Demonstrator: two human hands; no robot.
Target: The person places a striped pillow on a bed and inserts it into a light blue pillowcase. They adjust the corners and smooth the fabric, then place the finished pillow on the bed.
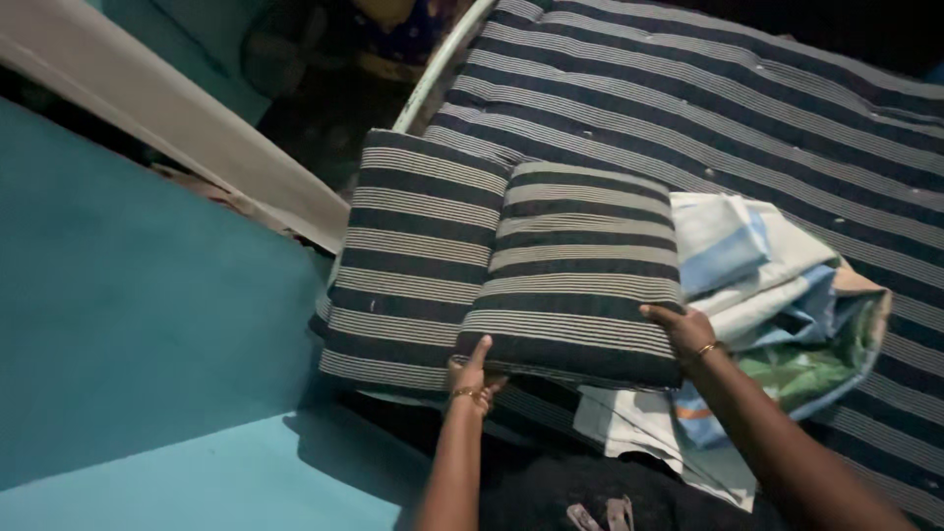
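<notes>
Both hands are on the smaller striped pillow (580, 270), which sits at the near end of the bed, partly overlapping a second striped pillow (418, 256) to its left and resting on a pile of folded sheets (777, 295) at its right. The left hand (474, 379) comes up under the near left corner, thumb raised against the edge, fingers tucked beneath, so its grip is closed on that corner. The right hand (683, 329) lies along the near right edge, thumb on top, clamped on the pillow's rim. The striped mattress (747, 108) stretches away to the far right, its metal bed frame (438, 64) curving at the far left, with a teal wall (128, 295) close on the left. The step in hand looks like lifting or shifting this top pillow; the next move, I judge, needs an even raise at both corners so it clears the sheets without dragging them.
</notes>
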